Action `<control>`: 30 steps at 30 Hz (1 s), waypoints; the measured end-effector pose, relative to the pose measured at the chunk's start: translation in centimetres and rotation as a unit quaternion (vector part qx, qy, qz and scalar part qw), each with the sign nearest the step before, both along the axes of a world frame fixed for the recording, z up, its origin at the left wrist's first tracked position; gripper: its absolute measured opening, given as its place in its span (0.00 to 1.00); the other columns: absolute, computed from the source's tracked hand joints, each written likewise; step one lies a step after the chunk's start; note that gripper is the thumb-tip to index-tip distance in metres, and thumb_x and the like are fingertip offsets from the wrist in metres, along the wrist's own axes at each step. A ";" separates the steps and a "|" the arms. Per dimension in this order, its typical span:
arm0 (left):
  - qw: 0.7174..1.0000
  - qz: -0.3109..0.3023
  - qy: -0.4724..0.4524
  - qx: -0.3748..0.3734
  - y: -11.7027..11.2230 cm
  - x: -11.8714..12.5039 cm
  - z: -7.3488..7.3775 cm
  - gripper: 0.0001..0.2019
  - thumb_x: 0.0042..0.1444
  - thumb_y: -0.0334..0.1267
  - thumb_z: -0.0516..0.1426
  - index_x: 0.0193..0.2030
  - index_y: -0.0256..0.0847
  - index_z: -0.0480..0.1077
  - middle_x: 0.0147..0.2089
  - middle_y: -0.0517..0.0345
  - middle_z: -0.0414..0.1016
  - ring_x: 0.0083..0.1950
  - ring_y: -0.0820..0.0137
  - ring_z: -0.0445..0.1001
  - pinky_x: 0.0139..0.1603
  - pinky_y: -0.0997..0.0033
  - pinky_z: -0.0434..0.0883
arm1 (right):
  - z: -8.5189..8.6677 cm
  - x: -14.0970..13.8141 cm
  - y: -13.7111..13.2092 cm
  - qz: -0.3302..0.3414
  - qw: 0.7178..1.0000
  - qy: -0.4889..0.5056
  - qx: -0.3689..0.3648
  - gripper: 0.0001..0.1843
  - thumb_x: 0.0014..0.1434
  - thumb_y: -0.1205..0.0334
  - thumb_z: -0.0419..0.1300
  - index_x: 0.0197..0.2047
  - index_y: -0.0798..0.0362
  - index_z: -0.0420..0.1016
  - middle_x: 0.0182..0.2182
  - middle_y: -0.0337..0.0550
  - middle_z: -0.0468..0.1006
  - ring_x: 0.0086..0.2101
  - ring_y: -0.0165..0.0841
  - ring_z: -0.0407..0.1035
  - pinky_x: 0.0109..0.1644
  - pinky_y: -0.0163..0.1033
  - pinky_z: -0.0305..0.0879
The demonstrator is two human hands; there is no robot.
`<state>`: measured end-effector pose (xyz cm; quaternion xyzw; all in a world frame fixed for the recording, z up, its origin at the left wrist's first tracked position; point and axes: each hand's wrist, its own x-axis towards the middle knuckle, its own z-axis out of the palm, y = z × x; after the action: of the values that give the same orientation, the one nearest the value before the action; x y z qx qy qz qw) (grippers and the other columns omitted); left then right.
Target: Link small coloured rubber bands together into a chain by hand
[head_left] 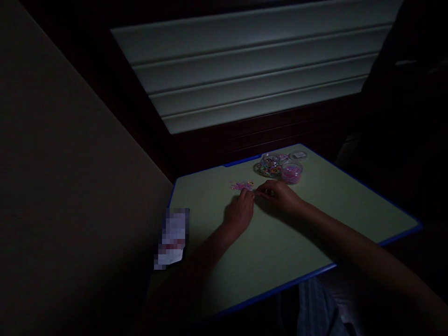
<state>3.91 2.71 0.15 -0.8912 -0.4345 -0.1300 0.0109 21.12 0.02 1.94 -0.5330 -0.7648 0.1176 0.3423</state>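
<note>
While the green desk with blue edging is filling the lower centre of the frame, the left hand and right hand are resting on it, fingers drawn nearly closed, any hold too dark to confirm. Clear jars are standing beyond them, toward upper right; pink craft pieces are lying just past the left hand's fingertips.
</note>
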 end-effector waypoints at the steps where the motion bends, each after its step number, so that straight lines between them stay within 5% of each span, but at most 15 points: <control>1: 1.000 0.000 0.004 0.000 0.0 0.0 0.0 0.16 0.66 0.39 0.37 0.46 0.41 0.63 0.49 0.53 0.66 0.47 0.70 0.70 0.47 0.71 0.67 | 0.0 0.0 0.0 0.002 1.000 0.000 0.001 0.12 0.57 0.63 0.55 0.41 0.56 0.77 0.34 0.46 0.77 0.31 0.29 0.69 0.36 0.33 0.61; 14: 1.000 -0.016 0.022 -0.004 -0.2 0.1 0.1 0.16 0.66 0.39 0.37 0.47 0.42 0.63 0.49 0.53 0.66 0.44 0.69 0.71 0.44 0.70 0.68 | 0.3 0.5 0.1 -0.035 0.997 -0.064 -0.020 0.12 0.59 0.67 0.50 0.40 0.57 0.74 0.37 0.48 0.77 0.35 0.31 0.69 0.39 0.33 0.60; 24: 1.000 -0.009 -0.005 -0.009 0.2 -0.4 0.5 0.14 0.65 0.39 0.39 0.45 0.44 0.64 0.49 0.55 0.67 0.45 0.69 0.71 0.46 0.71 0.67 | 2.7 6.5 -0.1 -0.328 0.926 -0.173 0.070 0.14 0.61 0.63 0.48 0.40 0.55 0.74 0.39 0.49 0.76 0.35 0.34 0.67 0.34 0.35 0.53; 30: 0.999 0.014 -0.029 0.003 1.6 -1.3 0.9 0.13 0.64 0.36 0.42 0.48 0.43 0.63 0.52 0.54 0.66 0.46 0.70 0.71 0.48 0.72 0.66 | 2.3 7.8 -0.1 -0.385 0.900 -0.184 0.085 0.16 0.60 0.63 0.47 0.39 0.55 0.76 0.36 0.48 0.75 0.32 0.34 0.66 0.30 0.36 0.49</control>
<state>2.60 4.35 1.09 -0.8808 -0.4468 -0.1568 0.0035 28.94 -0.06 4.20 -0.7669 -0.5561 -0.1894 0.2583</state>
